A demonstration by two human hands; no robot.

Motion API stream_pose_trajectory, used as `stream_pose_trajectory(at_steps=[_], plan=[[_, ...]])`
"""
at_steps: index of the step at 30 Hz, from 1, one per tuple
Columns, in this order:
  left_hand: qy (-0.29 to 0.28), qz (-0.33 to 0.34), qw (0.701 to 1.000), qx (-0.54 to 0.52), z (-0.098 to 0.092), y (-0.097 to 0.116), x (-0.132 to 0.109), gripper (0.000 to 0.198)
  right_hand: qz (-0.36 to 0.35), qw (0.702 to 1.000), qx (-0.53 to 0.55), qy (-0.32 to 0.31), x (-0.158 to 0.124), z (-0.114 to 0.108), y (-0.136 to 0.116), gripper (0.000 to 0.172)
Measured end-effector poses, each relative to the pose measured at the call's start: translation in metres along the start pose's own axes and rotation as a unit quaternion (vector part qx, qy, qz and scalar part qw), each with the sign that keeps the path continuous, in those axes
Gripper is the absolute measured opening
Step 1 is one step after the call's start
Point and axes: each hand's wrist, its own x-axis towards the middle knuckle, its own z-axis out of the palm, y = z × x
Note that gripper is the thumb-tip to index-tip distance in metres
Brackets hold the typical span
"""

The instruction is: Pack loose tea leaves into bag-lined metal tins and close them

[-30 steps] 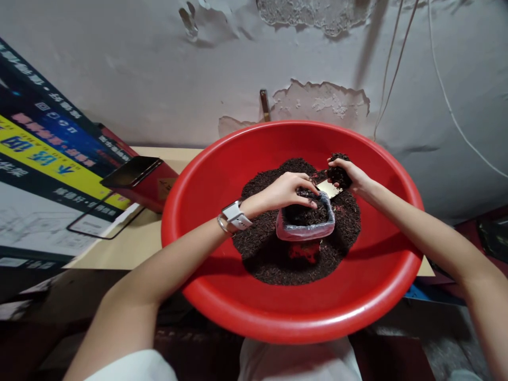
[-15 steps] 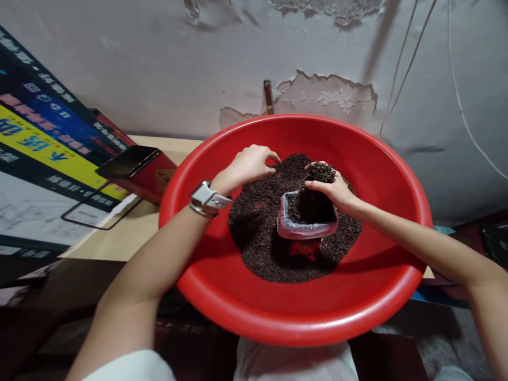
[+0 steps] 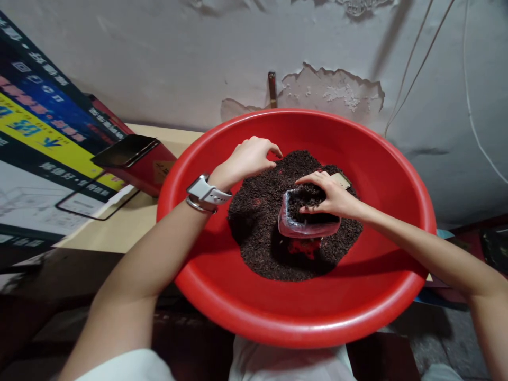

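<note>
right hand now on tin

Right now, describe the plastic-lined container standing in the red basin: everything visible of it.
The container is small and boxy, red at its lower front, with a clear plastic liner folded out over its rim. It stands upright, sunk into the heap of dark loose leaves in the middle of the red basin, and holds the same dark leaves nearly to the top. The right hand lies palm down across its open mouth, fingers spread onto the contents.
</note>
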Motion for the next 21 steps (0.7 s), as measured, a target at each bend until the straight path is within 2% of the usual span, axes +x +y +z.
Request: stream_pose_trajectory(at_steps=[6, 9, 11, 14, 17, 21], plan=[[0.006, -0.004, 1.000, -0.008, -0.002, -0.006, 0.001, 0.034, 0.015, 0.999, 0.043, 0.026, -0.001, -0.020, 0.002, 0.023], [0.005, -0.014, 1.000, -0.012, -0.003, -0.006, 0.001, 0.033, 0.034, 0.998, 0.049, 0.031, -0.001, -0.019, 0.004, 0.030], [0.001, -0.021, 1.000, -0.011, -0.004, -0.004, 0.001, 0.033, 0.022, 0.999, 0.025, 0.020, 0.000, -0.013, 0.005, 0.039], [-0.006, -0.034, 0.999, -0.013, -0.004, -0.001, 0.000, 0.032, -0.008, 0.998, -0.027, -0.064, 0.001, 0.000, 0.008, 0.051], [-0.006, -0.038, 0.999, -0.007, -0.003, 0.002, -0.001, 0.033, -0.041, 0.983, -0.078, -0.161, -0.002, 0.012, 0.008, 0.059], [-0.003, -0.038, 0.999, 0.009, -0.003, 0.004, -0.003, 0.033, -0.090, 0.967, -0.114, -0.210, -0.008, 0.023, 0.006, 0.062]])
